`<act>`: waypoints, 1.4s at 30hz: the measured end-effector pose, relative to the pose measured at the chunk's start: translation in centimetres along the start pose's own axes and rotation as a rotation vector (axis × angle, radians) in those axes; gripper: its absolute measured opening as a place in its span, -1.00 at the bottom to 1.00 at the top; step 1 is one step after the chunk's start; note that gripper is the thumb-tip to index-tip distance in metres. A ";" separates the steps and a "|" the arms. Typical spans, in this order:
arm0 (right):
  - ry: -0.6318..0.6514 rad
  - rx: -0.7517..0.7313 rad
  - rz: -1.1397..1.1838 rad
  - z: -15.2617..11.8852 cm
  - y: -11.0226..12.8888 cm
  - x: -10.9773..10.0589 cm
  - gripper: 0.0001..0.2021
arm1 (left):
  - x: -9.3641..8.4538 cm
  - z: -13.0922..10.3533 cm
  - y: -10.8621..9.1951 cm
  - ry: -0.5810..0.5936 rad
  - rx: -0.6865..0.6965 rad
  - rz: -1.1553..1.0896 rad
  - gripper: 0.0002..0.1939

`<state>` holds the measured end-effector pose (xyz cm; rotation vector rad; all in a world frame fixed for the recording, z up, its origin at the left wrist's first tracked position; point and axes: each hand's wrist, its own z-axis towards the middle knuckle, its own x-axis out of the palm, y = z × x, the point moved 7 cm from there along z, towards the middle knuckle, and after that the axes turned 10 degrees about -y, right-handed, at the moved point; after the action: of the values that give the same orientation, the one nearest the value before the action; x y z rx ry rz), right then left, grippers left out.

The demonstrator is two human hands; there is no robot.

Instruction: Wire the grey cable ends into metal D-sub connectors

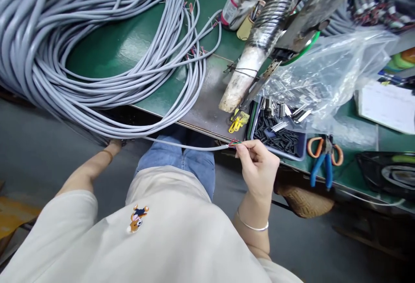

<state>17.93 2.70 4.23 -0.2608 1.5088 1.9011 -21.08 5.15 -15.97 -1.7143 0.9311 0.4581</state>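
Observation:
Between the thumb and fingers of my right hand (259, 166) are the thin coloured wires (234, 143) at the stripped end of a grey cable (188, 147). This cable runs left from there, along the table's front edge and in front of my lap. My left hand (114, 146) is low at the left, beside the underside of a big bundle of grey cables (129, 88). Its fingers are mostly hidden, so what it holds does not show. The bundle hangs over the table edge, its bared wire ends lying on the green table (136, 43).
A stained hose nozzle (241, 80) points down over the table. Right of it stand a tray (301, 147) of small black sleeves and metal connectors, a clear plastic bag (333, 71) and pliers (326, 160). A plastic cup (231, 13) stands behind.

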 end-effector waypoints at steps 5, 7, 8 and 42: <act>-0.002 0.016 0.037 0.0 -0.1 0.0 -0.67 | 4.5 -2.7 4.6 0.171 -0.368 0.242 -0.58; -0.007 0.021 0.051 -0.1 -0.3 0.0 -0.67 | 5.0 -4.2 5.9 0.213 -0.459 0.277 -0.58; -0.010 0.022 0.060 -0.1 -0.4 0.0 -0.67 | 4.8 -4.9 6.4 0.221 -0.492 0.281 -0.58; 0.091 0.090 0.038 0.8 -3.5 1.7 -0.75 | 0.2 -9.6 -14.0 0.417 0.279 -0.544 -0.64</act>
<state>19.05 4.42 0.81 -0.2827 1.6655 1.8677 -11.56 -2.20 -4.06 -1.7394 0.7255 -0.3846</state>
